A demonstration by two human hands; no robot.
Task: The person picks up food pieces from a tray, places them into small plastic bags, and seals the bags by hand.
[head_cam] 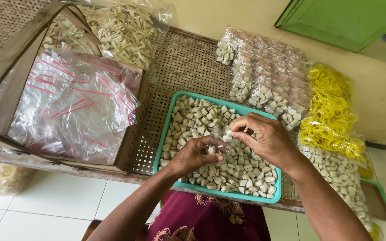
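A teal plastic tray (170, 117) full of small pale cracker cubes (195, 118) rests on a woven mat. Over it, my left hand (193, 156) and my right hand (264, 138) together hold a small clear plastic bag (220, 140). My left fingers pinch its lower edge with a cube or two inside. My right fingers grip the bag's top, close to the left thumb. Both hands hover just above the cubes in the tray's middle.
A wooden box (128, 147) with empty clear bags (72, 102) sits at left. Filled small bags (264, 76) lie behind the tray. Yellow rubber bands (331, 111) lie at right, above another bag of cubes (340, 174). Stick crackers (121, 31) are at the back. White floor tiles (50, 209) lie below.
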